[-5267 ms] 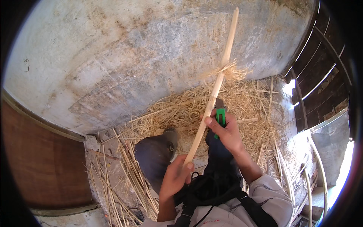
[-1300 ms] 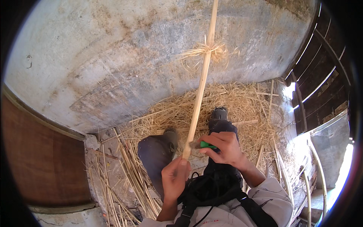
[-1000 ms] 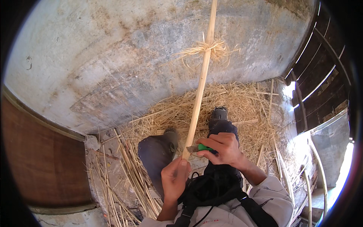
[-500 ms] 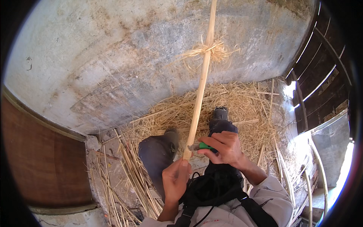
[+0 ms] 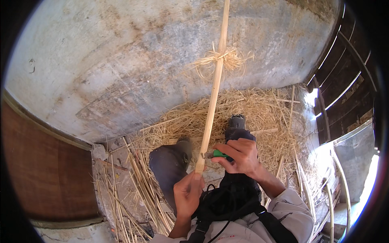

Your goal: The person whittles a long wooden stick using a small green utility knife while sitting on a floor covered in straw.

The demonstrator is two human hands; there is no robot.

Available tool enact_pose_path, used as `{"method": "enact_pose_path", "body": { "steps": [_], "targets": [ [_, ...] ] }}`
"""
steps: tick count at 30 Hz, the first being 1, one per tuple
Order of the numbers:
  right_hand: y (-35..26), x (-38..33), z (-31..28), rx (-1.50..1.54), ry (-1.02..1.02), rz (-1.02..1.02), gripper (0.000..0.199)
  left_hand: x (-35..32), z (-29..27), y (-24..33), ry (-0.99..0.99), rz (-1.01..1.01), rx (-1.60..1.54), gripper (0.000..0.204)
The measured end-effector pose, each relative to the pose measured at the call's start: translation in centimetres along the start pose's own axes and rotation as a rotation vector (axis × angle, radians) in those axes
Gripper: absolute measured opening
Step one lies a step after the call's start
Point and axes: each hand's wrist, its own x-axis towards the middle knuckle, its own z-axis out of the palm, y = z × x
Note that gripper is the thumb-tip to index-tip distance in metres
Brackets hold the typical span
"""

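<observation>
A long pale strip of bamboo or wood [image 5: 211, 109] runs from my lap up past the top edge of the view. My left hand [image 5: 188, 193] is closed round its near end, thumb along the strip. My right hand [image 5: 243, 157] grips the green handle of a small knife [image 5: 220, 154]. The knife's short blade lies against the strip's right edge, just beyond my left fingers; a small curl or notch shows there. Farther up, a tuft of thin curled shavings [image 5: 233, 58] hangs around the strip.
Straw-like shavings [image 5: 263, 109] cover the floor around my shoes [image 5: 236, 120]. A bundle of thin strips [image 5: 148, 190] lies at the left. Ahead stands a stained wall [image 5: 142, 60]; a brown panel [image 5: 44, 166] is at far left. Dark slatted boards [image 5: 344, 73] and long poles [image 5: 342, 174] are at right.
The strip has shifted slightly toward me and to the left. My right hand and the knife sit a little farther up the strip, away from my left fingers.
</observation>
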Motion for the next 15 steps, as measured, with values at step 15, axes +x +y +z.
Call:
{"method": "enact_pose_path", "body": {
  "steps": [15],
  "targets": [
    [4.8, 2.4, -1.1, 0.008, 0.305, 0.415, 0.023, -2.0, -0.7, -2.4, -0.083, -0.081, -0.006, 0.029]
  ]
}}
